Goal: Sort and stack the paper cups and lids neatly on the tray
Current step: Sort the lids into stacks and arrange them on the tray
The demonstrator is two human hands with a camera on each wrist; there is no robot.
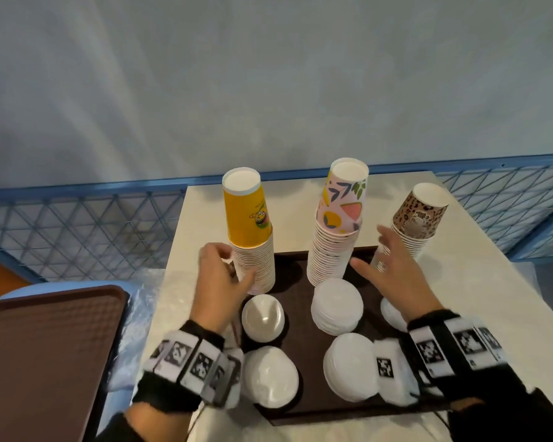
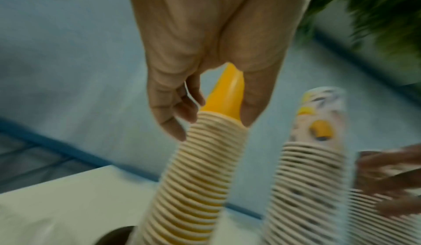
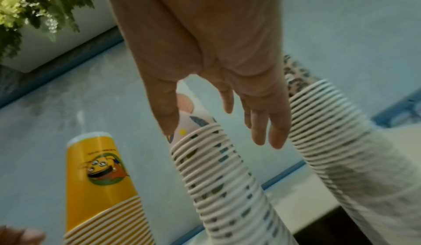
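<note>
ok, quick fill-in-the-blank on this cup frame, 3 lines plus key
The left hand is at the stack of ____ cups.
On the dark tray, the cups stand in ____ stacks.
The shortest stack has a ____-print cup on top.

Missing words: yellow; three; leopard

Wide gap separates yellow cup stack from floral cup stack.
</note>
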